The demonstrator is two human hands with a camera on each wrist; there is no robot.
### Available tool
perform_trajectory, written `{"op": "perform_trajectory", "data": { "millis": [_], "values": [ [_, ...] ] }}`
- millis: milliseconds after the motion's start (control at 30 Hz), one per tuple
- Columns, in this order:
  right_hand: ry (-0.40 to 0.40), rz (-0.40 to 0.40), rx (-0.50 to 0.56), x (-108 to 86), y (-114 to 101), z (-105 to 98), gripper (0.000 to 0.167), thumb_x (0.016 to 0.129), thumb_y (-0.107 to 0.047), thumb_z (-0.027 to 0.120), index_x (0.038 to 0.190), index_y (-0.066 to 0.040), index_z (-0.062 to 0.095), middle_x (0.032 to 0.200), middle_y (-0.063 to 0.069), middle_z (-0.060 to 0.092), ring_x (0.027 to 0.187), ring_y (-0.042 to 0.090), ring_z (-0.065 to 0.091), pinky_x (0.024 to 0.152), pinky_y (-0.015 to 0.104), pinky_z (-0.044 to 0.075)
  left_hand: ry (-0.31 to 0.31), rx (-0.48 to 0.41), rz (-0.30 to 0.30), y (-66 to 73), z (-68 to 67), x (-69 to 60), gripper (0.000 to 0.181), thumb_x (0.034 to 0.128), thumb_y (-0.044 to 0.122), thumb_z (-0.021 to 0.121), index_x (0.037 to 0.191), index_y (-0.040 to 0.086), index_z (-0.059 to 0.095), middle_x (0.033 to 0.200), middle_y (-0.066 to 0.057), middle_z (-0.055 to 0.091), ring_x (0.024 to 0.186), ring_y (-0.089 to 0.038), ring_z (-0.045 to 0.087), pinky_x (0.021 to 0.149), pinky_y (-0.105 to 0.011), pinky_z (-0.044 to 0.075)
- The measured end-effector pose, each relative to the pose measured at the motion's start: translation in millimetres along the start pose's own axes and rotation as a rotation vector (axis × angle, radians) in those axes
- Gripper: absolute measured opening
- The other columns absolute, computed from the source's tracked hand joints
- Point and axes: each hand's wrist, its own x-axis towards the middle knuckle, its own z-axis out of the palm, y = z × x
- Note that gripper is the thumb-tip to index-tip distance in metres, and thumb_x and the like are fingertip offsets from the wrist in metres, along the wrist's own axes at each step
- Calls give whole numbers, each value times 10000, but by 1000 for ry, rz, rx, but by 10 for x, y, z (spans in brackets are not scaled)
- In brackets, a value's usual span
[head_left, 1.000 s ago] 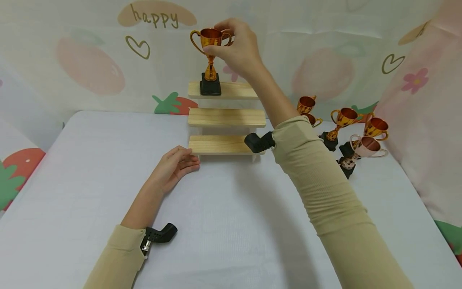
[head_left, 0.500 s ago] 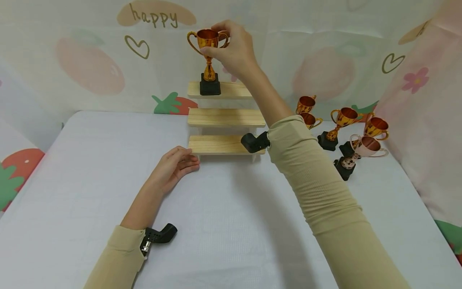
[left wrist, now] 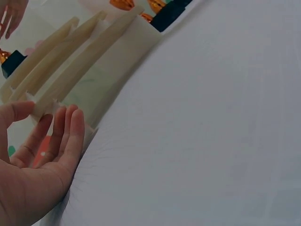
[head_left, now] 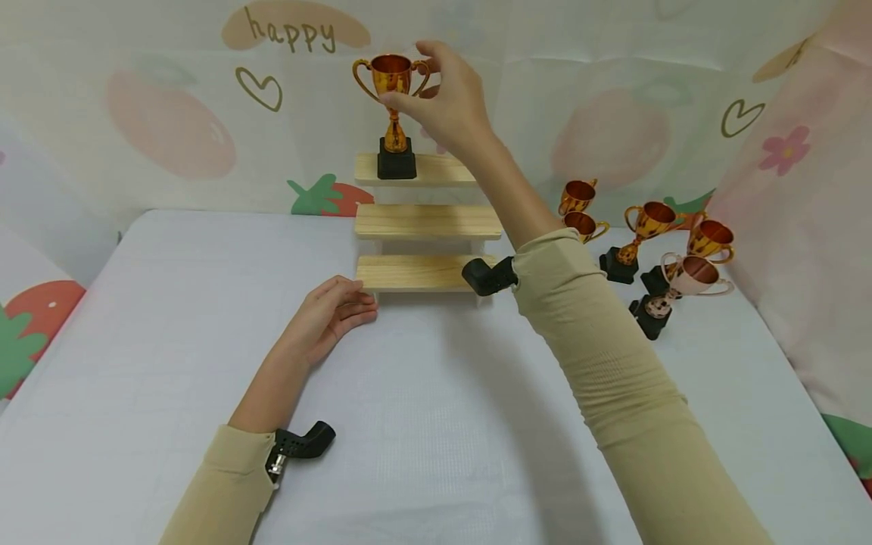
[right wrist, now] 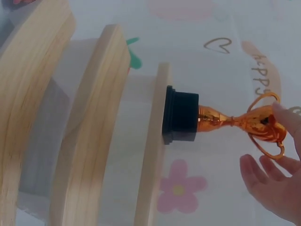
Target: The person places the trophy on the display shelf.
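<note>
1. The right hand [head_left: 453, 98] has a loosened grasp: its thumb lies against the bowl of a gold trophy [head_left: 393, 76], while the fingers stand apart from it, beside one handle.
2. That trophy stands upright, its black base [head_left: 397, 160] on the top plank [head_left: 443, 170] of a stepped wooden stand, near the plank's left end and front edge.
3. The left hand [head_left: 329, 318] pinches the front left corner of the bottom plank [head_left: 415, 272] between thumb and finger.
4. Between these two lies the bare middle plank [head_left: 429, 219].
5. The stand is at the back edge of the white worktop [head_left: 422, 424].
6. Toward the worktop's back right corner are grouped four more gold trophies [head_left: 652, 219] and a pinkish one [head_left: 695, 275].
7. Behind hangs a printed backdrop [head_left: 518, 98] reading "happy".
</note>
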Motion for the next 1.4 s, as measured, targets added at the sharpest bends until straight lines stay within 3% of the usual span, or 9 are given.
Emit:
{"op": "perform_trajectory", "data": {
  "millis": [233, 667, 833, 1167, 1400],
  "values": [
    [29, 10, 18, -196, 77, -142, 779, 982, -307, 781, 1627, -133, 379, 1548, 76, 512, 1301, 222, 586, 1019, 232, 549, -6, 6, 5, 4, 0, -6, 168, 1122, 142, 506, 985, 122, 602, 925, -32, 703, 917, -146, 728, 882, -247, 636],
    [87, -66, -21, -609, 291, -383, 584, 1049, -303, 694, 1544, -62, 500, 1506, 144, 567, 1270, 314, 626, 1013, 382, 590, -9, 5, 8, 13, 0, -26, 192, 1123, 134, 500, 968, 124, 613, 918, -30, 704, 914, -147, 727, 875, -245, 638],
    [98, -25, 15, -784, 365, -509, 538, 1052, -314, 684, 1521, -95, 537, 1490, 126, 571, 1268, 302, 619, 1022, 395, 579, -8, 7, 7, 16, 2, -26, 185, 1122, 134, 502, 972, 122, 610, 913, -27, 708, 909, -144, 731, 872, -244, 638],
    [184, -80, -32, -1070, 590, -641, 447, 1046, -204, 689, 1452, -41, 598, 1437, 150, 626, 1249, 342, 645, 1053, 457, 558, -2, 8, 0, 18, -9, -22, 184, 1118, 137, 516, 968, 131, 622, 919, -29, 703, 913, -149, 729, 875, -244, 638],
    [205, -37, -49, -1269, 720, -732, 448, 1052, -217, 683, 1467, -73, 595, 1431, 158, 624, 1264, 346, 626, 1014, 368, 530, -1, 6, 4, 22, -3, -23, 173, 1116, 135, 517, 971, 123, 611, 916, -30, 704, 911, -152, 727, 878, -248, 637]
  ]
}}
